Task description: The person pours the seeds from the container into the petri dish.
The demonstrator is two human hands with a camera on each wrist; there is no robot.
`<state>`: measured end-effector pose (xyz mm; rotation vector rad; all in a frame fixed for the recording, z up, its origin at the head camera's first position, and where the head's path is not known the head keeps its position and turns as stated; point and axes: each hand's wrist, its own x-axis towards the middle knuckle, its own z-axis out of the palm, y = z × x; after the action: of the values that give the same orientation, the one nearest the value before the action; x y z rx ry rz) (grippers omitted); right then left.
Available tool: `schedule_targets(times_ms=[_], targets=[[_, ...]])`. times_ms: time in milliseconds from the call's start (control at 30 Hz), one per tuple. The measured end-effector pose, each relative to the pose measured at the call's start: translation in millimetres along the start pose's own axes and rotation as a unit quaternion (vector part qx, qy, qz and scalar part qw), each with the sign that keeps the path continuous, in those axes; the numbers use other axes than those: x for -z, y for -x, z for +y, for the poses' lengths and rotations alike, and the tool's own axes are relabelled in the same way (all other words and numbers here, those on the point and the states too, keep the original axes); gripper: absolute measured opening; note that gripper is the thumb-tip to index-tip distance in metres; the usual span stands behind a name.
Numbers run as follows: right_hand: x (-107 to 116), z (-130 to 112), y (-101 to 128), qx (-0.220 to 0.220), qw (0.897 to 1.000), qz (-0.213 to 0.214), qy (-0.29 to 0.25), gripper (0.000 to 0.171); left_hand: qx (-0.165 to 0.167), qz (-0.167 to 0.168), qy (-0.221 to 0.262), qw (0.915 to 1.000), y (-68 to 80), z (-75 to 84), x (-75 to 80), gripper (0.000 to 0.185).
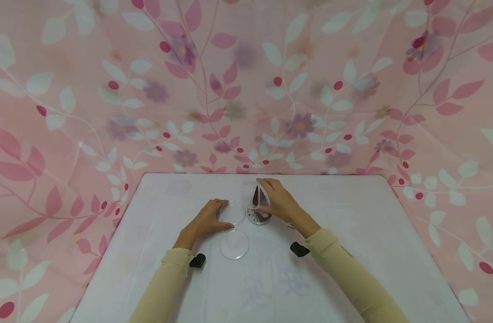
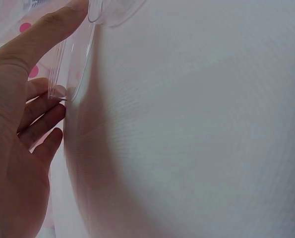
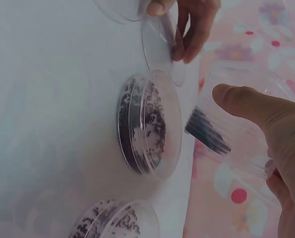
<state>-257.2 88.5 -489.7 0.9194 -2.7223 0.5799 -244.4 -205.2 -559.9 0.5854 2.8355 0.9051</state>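
Note:
My right hand [image 1: 264,197] grips a clear plastic cup [image 1: 257,194] tipped on its side, with dark grains [image 3: 206,133] lying along its lower wall. Right beneath it on the white table [image 1: 351,233] is a clear round dish [image 1: 259,217] with dark grains scattered in it. My left hand [image 1: 224,214] holds the rim of an empty clear dish [image 1: 233,212] between thumb and fingers, just left of the grain dish. The left wrist view shows those fingers [image 2: 43,116] against the dish's edge [image 2: 73,64].
Another empty clear dish [image 1: 234,244] lies nearer me. A second dish with dark grains [image 3: 112,223] sits by my right wrist, mostly hidden in the head view. A pink floral cloth [image 1: 246,89] hangs behind and around the table.

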Motion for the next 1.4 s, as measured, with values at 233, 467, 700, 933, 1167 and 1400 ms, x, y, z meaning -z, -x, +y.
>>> schedule_targets(times_ms=[233,467,700,933,1167,1400], targets=[[-8,-13,-6,0.037,0.999,0.0,0.03,0.096,-0.012,0.01,-0.009,0.9998,-2.4,-4.0,-3.2,0.088],[-13,-25,-11,0.06,0.996,-0.007,0.064,0.097,-0.019,0.02,-0.003,0.9996,-2.0,-5.5,-4.7,0.088],[-16,-32,-15,0.085,0.989,0.004,0.117,0.097,-0.015,0.016,-0.003,0.9998,-1.2,-4.3,-3.5,0.087],[-18,-35,-18,0.096,0.985,0.005,0.143,0.096,-0.016,0.014,-0.003,0.9998,-0.4,-2.4,-2.0,0.088],[-18,-39,-22,0.106,0.98,0.009,0.167,0.092,-0.016,0.012,-0.002,0.9998,0.0,-1.7,-0.2,0.088],[-19,-40,-23,0.114,0.977,0.022,0.181,0.075,-0.019,0.023,-0.004,0.9996,0.4,-3.0,-2.6,0.088]])
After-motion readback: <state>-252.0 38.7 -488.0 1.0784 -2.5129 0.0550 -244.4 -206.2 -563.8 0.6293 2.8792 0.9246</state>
